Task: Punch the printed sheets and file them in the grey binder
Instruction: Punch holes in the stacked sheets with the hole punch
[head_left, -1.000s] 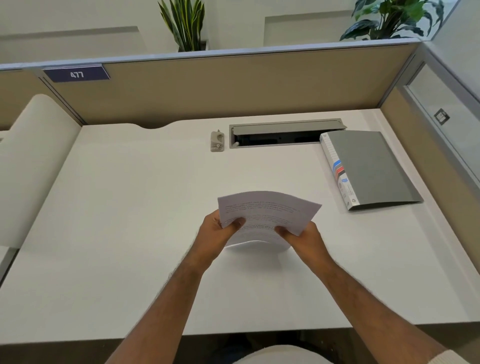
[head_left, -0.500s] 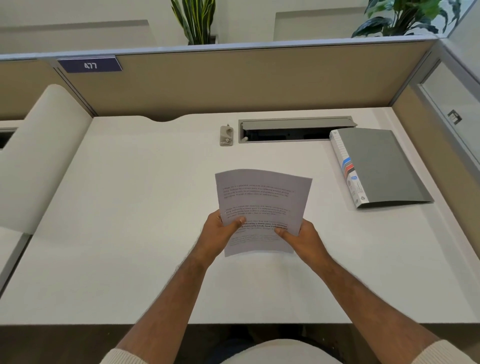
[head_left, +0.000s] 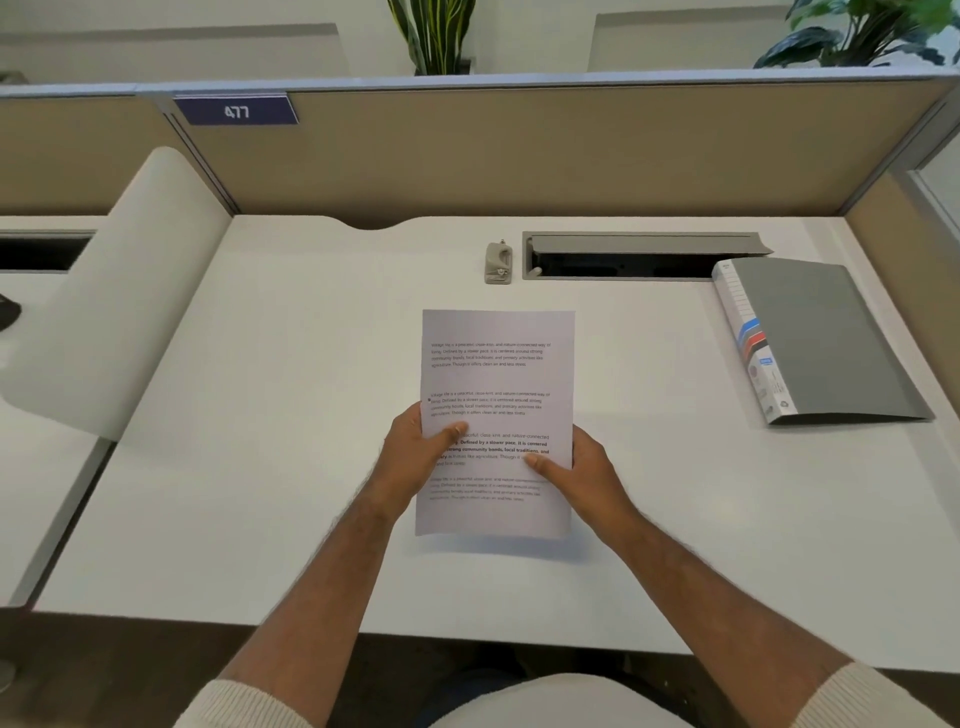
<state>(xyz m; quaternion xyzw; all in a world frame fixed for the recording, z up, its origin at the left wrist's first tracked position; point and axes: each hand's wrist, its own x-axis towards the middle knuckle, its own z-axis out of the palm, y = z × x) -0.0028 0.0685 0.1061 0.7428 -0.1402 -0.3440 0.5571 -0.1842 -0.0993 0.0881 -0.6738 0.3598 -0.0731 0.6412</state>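
The printed sheets (head_left: 496, 374) are held upright and flat in front of me above the middle of the white desk (head_left: 270, 415), text facing me. My left hand (head_left: 415, 457) grips their left edge, thumb on the front. My right hand (head_left: 584, 473) grips the right edge the same way. The grey binder (head_left: 821, 338) lies closed at the desk's back right, its labelled spine toward the sheets. A small grey hole punch (head_left: 498, 263) stands at the back, beyond the sheets and left of the cable slot.
A grey cable slot (head_left: 639, 255) with its flap raised is set into the desk's back edge. Beige partition walls (head_left: 519, 156) close the back and right side. A curved white divider (head_left: 119, 291) rises on the left.
The sheets have turned from a bent, tilted hold to a straight upright one and now show their full page. Both hands keep their grip.
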